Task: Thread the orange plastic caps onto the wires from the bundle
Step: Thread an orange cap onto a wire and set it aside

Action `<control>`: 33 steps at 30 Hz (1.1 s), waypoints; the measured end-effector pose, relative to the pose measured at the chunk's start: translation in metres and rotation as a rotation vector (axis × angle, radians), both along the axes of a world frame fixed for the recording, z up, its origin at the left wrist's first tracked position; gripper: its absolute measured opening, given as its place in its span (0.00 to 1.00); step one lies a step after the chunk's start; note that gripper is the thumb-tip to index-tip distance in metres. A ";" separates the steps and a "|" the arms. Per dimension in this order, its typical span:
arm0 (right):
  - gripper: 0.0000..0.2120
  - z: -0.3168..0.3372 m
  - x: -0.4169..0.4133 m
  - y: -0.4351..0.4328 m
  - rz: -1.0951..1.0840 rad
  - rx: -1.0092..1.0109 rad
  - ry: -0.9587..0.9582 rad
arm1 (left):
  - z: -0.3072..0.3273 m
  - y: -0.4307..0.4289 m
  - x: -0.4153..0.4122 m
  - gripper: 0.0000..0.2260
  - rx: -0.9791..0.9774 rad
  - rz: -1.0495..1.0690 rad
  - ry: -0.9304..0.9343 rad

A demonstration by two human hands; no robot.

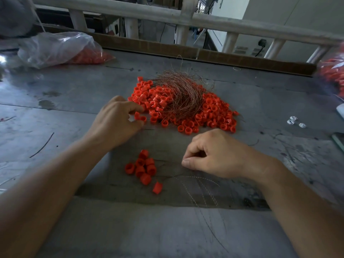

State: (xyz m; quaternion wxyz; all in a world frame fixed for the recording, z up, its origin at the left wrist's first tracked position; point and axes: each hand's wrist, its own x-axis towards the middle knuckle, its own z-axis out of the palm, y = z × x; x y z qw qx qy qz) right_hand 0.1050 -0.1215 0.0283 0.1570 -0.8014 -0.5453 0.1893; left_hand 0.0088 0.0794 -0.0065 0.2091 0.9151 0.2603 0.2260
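The loose pile of orange caps [210, 114] lay mid-counter, with the coppery wire bundle [183, 95] draped over its middle. At the pile's left edge the left hand [115, 120] had its fingers [136, 107] curled in narrow, pinching one cap [137, 116] that was still touching its neighbours. Which way that cap's bore faced could not be told.

On the near side of the pile, well apart from it, the right hand [217, 155] rested low on the counter [55, 101]. Its thumb and forefinger were pressed together on what looked to be a single wire [167, 160]. This was a faint dark strand that ran leftward from the pinch toward a small cluster of caps [143, 167], also nearer the person than the pile. It was too fine to follow with certainty.

So the held cap lay up and to the left of the wire's pinch, and the left hand was the one to carry it across. By my judgement the bore would need turning in line with the wire's left-to-right run.

The caps were short, glossy open tubes, small and slippery-looking. A plastic bag [55, 49] holding more of them sat far to the left of the pile.
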 end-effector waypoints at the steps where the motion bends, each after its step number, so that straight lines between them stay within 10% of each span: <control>1: 0.07 0.000 0.001 0.000 -0.005 -0.001 0.010 | -0.001 0.001 0.001 0.15 0.011 -0.006 0.019; 33: 0.07 -0.001 0.005 0.000 -0.092 0.157 -0.047 | 0.006 -0.021 0.004 0.05 -0.074 -0.113 -0.153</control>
